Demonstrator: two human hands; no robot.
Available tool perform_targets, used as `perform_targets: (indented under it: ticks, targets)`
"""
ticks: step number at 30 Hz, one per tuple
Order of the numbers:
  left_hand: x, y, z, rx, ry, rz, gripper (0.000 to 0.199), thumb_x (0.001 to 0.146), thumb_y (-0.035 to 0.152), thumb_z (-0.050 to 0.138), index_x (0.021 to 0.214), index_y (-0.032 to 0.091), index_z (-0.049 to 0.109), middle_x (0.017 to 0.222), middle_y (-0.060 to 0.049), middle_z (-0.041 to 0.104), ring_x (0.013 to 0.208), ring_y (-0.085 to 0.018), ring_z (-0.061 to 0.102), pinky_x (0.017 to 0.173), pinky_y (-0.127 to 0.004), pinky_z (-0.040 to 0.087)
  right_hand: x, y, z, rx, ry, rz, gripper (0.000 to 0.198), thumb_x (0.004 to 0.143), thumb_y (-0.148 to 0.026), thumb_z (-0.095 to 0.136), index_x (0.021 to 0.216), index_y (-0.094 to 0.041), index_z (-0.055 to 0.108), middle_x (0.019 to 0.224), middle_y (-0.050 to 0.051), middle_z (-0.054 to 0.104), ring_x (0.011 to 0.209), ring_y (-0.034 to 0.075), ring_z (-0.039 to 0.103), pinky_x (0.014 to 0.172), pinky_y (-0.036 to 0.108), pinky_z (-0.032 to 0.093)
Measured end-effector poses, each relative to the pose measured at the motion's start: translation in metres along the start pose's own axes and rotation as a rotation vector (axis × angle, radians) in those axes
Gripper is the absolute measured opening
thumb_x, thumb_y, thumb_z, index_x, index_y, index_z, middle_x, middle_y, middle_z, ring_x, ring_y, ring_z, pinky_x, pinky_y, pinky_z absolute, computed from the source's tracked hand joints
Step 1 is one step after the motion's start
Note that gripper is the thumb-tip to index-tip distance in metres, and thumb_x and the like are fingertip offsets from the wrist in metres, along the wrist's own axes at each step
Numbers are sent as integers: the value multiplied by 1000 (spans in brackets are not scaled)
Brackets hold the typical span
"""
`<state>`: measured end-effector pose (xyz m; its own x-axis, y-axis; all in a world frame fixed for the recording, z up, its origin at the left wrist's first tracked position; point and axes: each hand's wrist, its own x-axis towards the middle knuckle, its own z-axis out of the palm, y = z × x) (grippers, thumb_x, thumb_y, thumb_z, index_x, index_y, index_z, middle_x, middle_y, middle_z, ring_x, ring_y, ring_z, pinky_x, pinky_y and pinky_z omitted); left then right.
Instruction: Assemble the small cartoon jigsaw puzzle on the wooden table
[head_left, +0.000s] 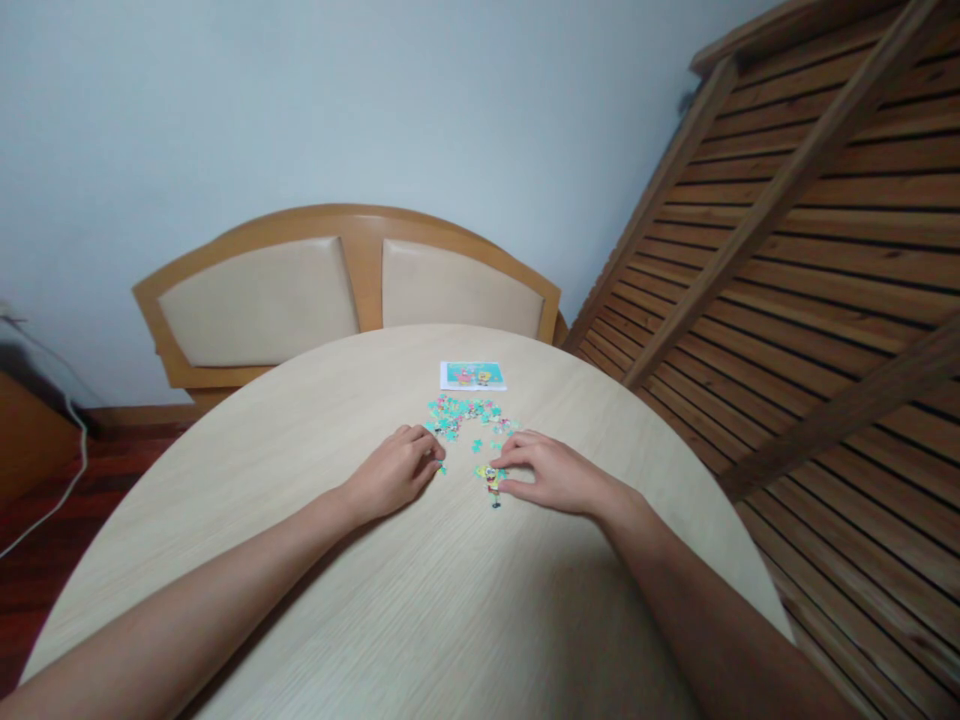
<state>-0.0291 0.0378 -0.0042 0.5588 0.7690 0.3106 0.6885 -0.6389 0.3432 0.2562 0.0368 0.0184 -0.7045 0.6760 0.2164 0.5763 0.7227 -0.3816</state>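
Several joined jigsaw pieces (493,480) form a yellow cartoon figure with legs, lying flat on the round table. My right hand (555,475) rests at the figure's right side, thumb and fingers apart, fingertips touching or very close to its edge. To the left, my left hand (397,468) lies on the table with its fingers curled together. A small teal puzzle piece (442,468) shows at those fingertips, apparently pinched there. Beyond both hands spreads a pile of loose teal and pink puzzle pieces (457,412). One loose teal piece (477,446) lies between the hands.
A picture card (473,376) with two cartoon figures lies behind the pile. The pale wooden table (315,600) has a curved edge. Behind it stands a padded headboard (360,270) against the wall, and a slatted wooden frame (810,230) leans at the right.
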Motion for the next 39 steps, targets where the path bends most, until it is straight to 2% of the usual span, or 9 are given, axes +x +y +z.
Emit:
perform_targets:
  ticks: [4,7,11,18,22,29,33,39]
  targets:
    - [-1,0,-5,-42,-61,74,20,92,14,52,106,20,64,108,-8,65,103,-23,58,95,-39,48,0,0,0,-1,0,-2,27,90,-37,68,112,-23,75,103,7,69,101,23,63,92,34,48]
    - [-1,0,-8,-55,-105,99,17,92,16,53,104,20,64,106,-7,64,104,-23,56,96,-39,46,0,0,1,-1,6,-6,27,91,-37,68,112,-23,75,103,7,69,102,23,62,93,35,48]
    - [-1,2,-11,-61,-135,80,9,92,21,55,97,19,63,102,-7,64,102,-24,55,95,-40,45,0,0,1,0,2,-8,27,91,-38,68,112,-22,75,103,7,69,101,23,62,92,34,48]
    - [-1,13,-11,-171,-154,-5,13,90,19,55,96,20,66,92,-5,68,94,-22,59,86,-34,48,1,-2,0,-5,6,-7,25,91,-37,68,110,-22,75,101,7,69,100,23,62,91,34,48]
    - [-1,21,-7,-232,-108,-23,17,93,25,56,97,21,72,93,-5,73,92,-21,63,87,-33,48,1,-2,2,-5,17,-5,23,91,-36,68,108,-22,75,100,7,69,99,22,63,91,34,48]
    - [-2,34,11,-449,1,-177,22,92,36,61,91,20,75,87,-4,75,78,-18,66,74,-28,50,3,-2,6,-17,32,5,22,90,-35,69,107,-22,74,100,6,69,99,22,62,89,33,49]
    - [-1,39,17,-448,68,-183,19,89,34,64,87,19,77,84,-4,75,78,-19,65,74,-28,49,4,-2,8,-21,38,-7,23,91,-37,68,107,-21,74,100,6,69,99,22,63,89,34,49]
    - [3,36,26,-438,56,-258,20,88,35,64,86,18,77,77,-3,74,67,-17,63,63,-26,45,5,-2,10,-12,56,-29,22,90,-37,69,105,-21,74,100,6,69,99,22,63,90,34,48]
